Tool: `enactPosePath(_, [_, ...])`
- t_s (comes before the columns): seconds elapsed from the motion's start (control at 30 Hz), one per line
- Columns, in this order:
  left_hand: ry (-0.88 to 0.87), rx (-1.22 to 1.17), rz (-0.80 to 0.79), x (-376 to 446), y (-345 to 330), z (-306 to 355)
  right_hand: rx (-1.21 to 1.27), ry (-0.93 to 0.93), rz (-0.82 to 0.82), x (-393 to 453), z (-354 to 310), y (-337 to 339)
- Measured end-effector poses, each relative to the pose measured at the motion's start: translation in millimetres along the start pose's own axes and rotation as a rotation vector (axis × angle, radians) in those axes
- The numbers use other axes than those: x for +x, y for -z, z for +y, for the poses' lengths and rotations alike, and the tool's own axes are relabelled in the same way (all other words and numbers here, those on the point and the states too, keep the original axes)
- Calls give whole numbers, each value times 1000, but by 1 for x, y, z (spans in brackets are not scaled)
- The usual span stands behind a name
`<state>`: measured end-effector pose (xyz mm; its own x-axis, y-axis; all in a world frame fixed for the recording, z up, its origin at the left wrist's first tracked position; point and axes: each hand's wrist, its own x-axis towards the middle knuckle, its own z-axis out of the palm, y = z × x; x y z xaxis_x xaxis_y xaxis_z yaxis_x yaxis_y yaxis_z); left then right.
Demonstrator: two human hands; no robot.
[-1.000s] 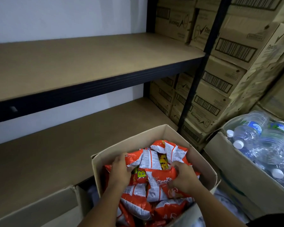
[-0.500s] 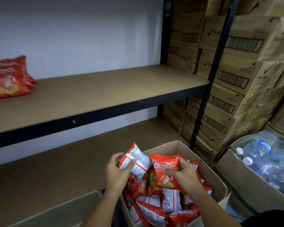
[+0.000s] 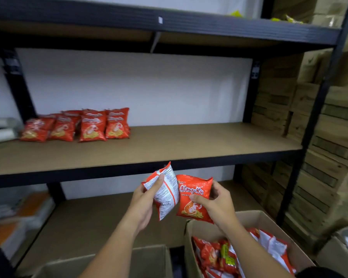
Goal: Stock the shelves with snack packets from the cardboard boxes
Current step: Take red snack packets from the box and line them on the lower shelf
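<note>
While the left hand (image 3: 144, 199) grips one red snack packet (image 3: 166, 194) back side out, the right hand (image 3: 215, 201) pinches a second packet (image 3: 193, 197) front side out, both raised in front of the middle shelf (image 3: 169, 146). Below them an open cardboard box (image 3: 215, 225) holds more packets. A row of shelved packets (image 3: 78, 126) stands at the shelf's left.

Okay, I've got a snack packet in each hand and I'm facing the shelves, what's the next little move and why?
Probably lift both packets to the middle shelf and stand them just right of the red row. The left hand grips one packet back side out, the right hand grips another front side out, and the board beside that row is bare. Turn the left one to match first.
</note>
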<state>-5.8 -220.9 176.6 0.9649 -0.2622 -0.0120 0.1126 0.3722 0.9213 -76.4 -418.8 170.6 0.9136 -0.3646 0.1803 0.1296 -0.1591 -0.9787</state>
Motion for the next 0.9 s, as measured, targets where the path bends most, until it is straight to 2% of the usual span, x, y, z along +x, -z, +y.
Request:
enactPosePath(0.2, [-5, 6, -262, -17, 48, 47, 25, 48, -29, 3, -34, -46])
enactPosePath(0.27, [-34, 49, -290, -16, 61, 57, 32, 55, -54, 9, -41, -55])
enactPosePath(0.4, [-217, 151, -68, -11, 71, 75, 45, 110, -116, 23, -60, -77])
enactPosePath(0.5, [-332, 190, 41, -9, 78, 96, 81, 154, -148, 37, -80, -98])
enactPosePath(0.7, [-501, 346, 233, -1, 99, 146, 193, 217, -241, 67, -121, -146])
enactPosePath(0.9, [-626, 505, 469, 23, 131, 181, 178, 218, -288, 107, -131, -207])
